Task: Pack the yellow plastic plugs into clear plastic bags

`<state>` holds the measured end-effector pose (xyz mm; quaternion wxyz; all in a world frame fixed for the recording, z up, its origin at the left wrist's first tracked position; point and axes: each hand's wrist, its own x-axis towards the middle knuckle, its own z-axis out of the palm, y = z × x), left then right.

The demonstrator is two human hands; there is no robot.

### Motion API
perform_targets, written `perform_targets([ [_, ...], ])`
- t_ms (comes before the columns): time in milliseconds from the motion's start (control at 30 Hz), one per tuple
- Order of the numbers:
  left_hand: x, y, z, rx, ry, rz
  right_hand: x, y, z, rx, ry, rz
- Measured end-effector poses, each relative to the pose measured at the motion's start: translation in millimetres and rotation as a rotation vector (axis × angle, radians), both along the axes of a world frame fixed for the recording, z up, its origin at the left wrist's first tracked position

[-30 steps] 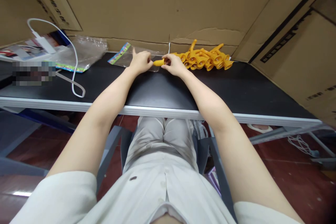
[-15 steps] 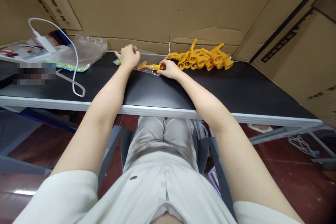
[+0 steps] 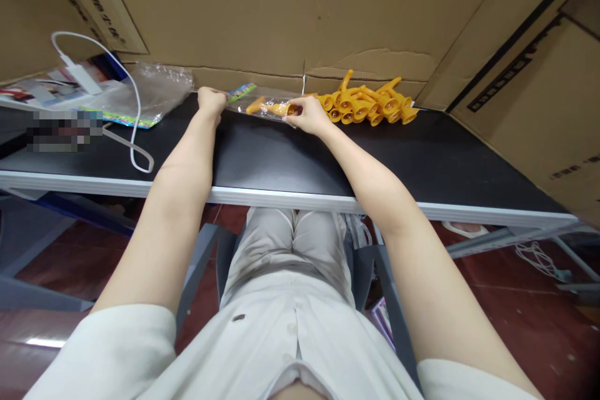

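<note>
Horn (image 3: 278,109), apparently light, stiff plastic, lies within a clear bag (image 3: 240,107) near the far edge of the desk (image 3: 281,156). Right hand (image 3: 308,115) pinches its flared mouth, likely a firm hold; the bag may slip. Left hand (image 3: 212,104) is curled beside the bag; cannot tell whether gripping.

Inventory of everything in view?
Horn-shaped piece: 1, yellow, in bag
Bag: 1, clear, multicoloured strip, between hands
Piled pieces: over ten, yellow, right of hands
Other bags: count unclear, clear, table left
Cable with block: 1, white, table left
Printed papers: count unclear, mixed, far left
Pixelated patch: 1, mixed, table left
Cardboard: several, brown, around table
Table: 1, black, silver-edged, centre
Chair: 1, grey, under person
Coiled cord: 1, white, below right
Floor: 1, reddish, below
Shirt and trousers: 1 each, pale, lower centre
Left hand: 1, bare, by bag's strip
Right hand: 1, bare, at piece's wide end
</note>
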<state>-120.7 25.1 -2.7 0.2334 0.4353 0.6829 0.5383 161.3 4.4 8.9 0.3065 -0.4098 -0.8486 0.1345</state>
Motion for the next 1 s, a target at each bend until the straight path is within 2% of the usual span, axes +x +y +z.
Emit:
perform_targets([
  [33, 5, -3, 5.1, 0.046, -0.037, 0.067, 1, -3, 4.0, 0.012, -0.012, -0.001],
  [100, 14, -11, 16.3, 0.094, -0.12, 0.12, 4, -8, 12.2, 0.041, -0.031, -0.01],
  [200, 26, -20, 28.8, 0.129, -0.241, 0.115, 4, -14, 22.3, 0.094, -0.041, -0.032],
  [267, 32, -22, 31.2, 0.143, -0.322, 0.077, 4, -16, 26.5, 0.112, -0.041, -0.038],
  [400, 37, -20, 26.4, 0.109, -0.458, -0.087, 8, -13, 27.9, 0.102, -0.029, -0.007],
  [567, 46, -28, 27.0, 0.027, -0.502, -0.25, 13, -4, 20.6, 0.064, 0.036, 0.025],
  [733, 50, -34, 30.2, -0.002, -0.515, -0.263, 10, 2, 10.3, -0.048, 0.159, 0.067],
  [1000, 42, -19, 15.1, -0.061, -0.464, -0.25, 0, 9, -8.6, -0.194, 0.258, 0.031],
])
